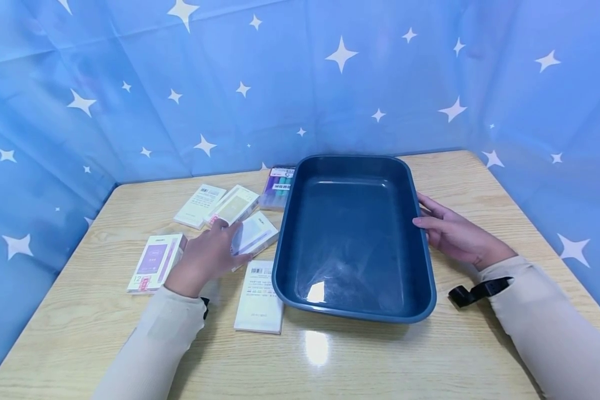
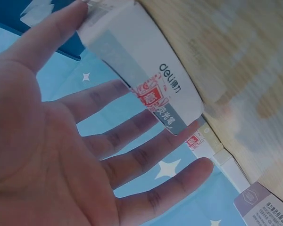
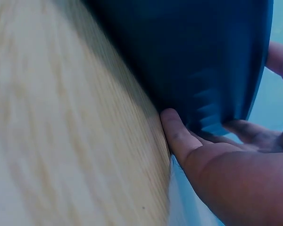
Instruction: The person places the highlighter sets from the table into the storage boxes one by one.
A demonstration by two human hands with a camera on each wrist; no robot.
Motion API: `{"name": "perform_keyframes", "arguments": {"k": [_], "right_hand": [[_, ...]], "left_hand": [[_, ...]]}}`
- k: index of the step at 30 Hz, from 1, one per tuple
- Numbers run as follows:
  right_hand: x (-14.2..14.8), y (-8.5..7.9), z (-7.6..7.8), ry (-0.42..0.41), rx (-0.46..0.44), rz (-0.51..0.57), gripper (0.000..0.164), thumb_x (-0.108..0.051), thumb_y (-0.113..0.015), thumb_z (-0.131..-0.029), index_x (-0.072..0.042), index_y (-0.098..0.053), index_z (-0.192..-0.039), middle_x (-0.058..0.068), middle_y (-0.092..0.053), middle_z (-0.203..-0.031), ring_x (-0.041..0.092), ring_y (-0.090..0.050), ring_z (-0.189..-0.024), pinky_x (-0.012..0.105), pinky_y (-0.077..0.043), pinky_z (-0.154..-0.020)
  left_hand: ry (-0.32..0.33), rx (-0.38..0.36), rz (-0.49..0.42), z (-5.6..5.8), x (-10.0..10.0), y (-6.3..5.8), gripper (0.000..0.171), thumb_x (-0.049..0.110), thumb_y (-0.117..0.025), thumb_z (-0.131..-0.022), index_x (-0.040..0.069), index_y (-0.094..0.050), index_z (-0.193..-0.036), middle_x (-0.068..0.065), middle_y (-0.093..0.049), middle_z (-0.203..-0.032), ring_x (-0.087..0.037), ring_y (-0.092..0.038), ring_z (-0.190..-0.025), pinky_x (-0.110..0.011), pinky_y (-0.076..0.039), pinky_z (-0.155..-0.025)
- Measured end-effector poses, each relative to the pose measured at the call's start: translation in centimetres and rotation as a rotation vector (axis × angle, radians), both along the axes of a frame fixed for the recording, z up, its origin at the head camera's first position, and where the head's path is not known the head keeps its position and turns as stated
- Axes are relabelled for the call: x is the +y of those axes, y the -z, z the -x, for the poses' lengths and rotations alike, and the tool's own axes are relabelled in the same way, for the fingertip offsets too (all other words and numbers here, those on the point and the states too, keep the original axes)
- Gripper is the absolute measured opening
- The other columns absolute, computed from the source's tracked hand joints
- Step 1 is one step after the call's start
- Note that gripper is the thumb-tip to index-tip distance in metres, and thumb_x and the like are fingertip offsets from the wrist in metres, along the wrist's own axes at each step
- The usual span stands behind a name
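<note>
A white highlighter box point(image 1: 255, 230) with a grey-blue band lies left of a dark blue plastic bin. My left hand point(image 1: 205, 258) reaches over this box and holds it between thumb and fingers. In the left wrist view, the thumb touches one end of the highlighter box point(image 2: 146, 70) while the fingers spread along its other side. On the right, my right hand point(image 1: 452, 233) grips the side of the bin point(image 1: 352, 315), thumb at the rim and fingers against the outer wall, as the right wrist view also shows.
Near the left hand lie a purple-fronted box point(image 1: 152, 264), a white box point(image 1: 200, 205), a yellowish-fronted box point(image 1: 234, 205) and another white box point(image 1: 260, 300) close by the bin. A clear pack of coloured pens point(image 1: 278, 189) sits behind. Star-patterned blue cloth surrounds the wooden table point(image 1: 360, 366).
</note>
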State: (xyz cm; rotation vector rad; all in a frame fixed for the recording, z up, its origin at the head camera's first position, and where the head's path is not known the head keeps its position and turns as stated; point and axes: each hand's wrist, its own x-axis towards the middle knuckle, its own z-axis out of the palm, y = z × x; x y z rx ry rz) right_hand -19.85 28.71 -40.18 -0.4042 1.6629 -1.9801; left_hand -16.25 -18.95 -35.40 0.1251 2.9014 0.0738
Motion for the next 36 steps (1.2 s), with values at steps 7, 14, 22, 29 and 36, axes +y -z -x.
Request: {"name": "perform_keyframes", "arguments": {"k": [7,14,22,29,36], "right_hand": [[0.19,-0.09,-0.01,-0.011,0.004,0.009,0.072,-0.007,-0.039,-0.107,-0.021,0.008,-0.161,-0.007,-0.038,-0.154,0.004,-0.058,-0.127,0.022,-0.051,-0.098],[0.16,-0.16,-0.05,-0.024,0.018,0.008,0.072,-0.008,-0.038,-0.108,-0.021,0.008,-0.161,-0.007,-0.038,-0.154,0.005,-0.058,-0.127,0.023,-0.051,-0.098],[0.06,-0.13,0.01,-0.025,0.023,0.023,0.072,-0.006,-0.038,-0.107,-0.020,0.009,-0.161,-0.009,-0.042,-0.151,0.005,-0.060,-0.125,0.023,-0.052,-0.097],[0.02,-0.10,0.00,-0.026,0.029,0.017,0.072,-0.006,-0.038,-0.107,-0.019,0.009,-0.161,-0.008,-0.042,-0.152,0.005,-0.060,-0.125,0.023,-0.052,-0.097],[-0.01,-0.08,0.05,-0.020,0.030,0.005,0.072,-0.007,-0.038,-0.107,-0.018,0.008,-0.161,-0.009,-0.046,-0.149,0.006,-0.061,-0.124,0.023,-0.052,-0.096]], "left_hand": [[-0.034,0.001,0.002,0.12,0.13,0.17,0.089,0.062,-0.068,-0.085,0.021,-0.035,-0.156,-0.025,-0.038,-0.153,-0.047,-0.060,-0.114,-0.077,-0.037,-0.094],[-0.040,0.021,0.012,0.15,0.09,0.42,0.091,0.066,-0.066,-0.084,0.020,-0.037,-0.156,-0.024,-0.039,-0.150,-0.046,-0.059,-0.113,-0.077,-0.037,-0.093],[-0.042,0.028,0.035,0.21,0.07,0.68,0.093,0.070,-0.065,-0.082,0.019,-0.037,-0.155,-0.023,-0.039,-0.149,-0.046,-0.061,-0.110,-0.077,-0.037,-0.092],[-0.033,0.038,0.032,0.29,0.04,0.73,0.093,0.069,-0.065,-0.083,0.018,-0.038,-0.155,-0.024,-0.041,-0.145,-0.042,-0.062,-0.108,-0.070,-0.045,-0.088],[-0.017,0.039,0.029,0.34,0.04,0.79,0.091,0.067,-0.066,-0.083,0.015,-0.040,-0.153,-0.024,-0.046,-0.129,-0.036,-0.062,-0.095,-0.051,-0.050,-0.069]]}}
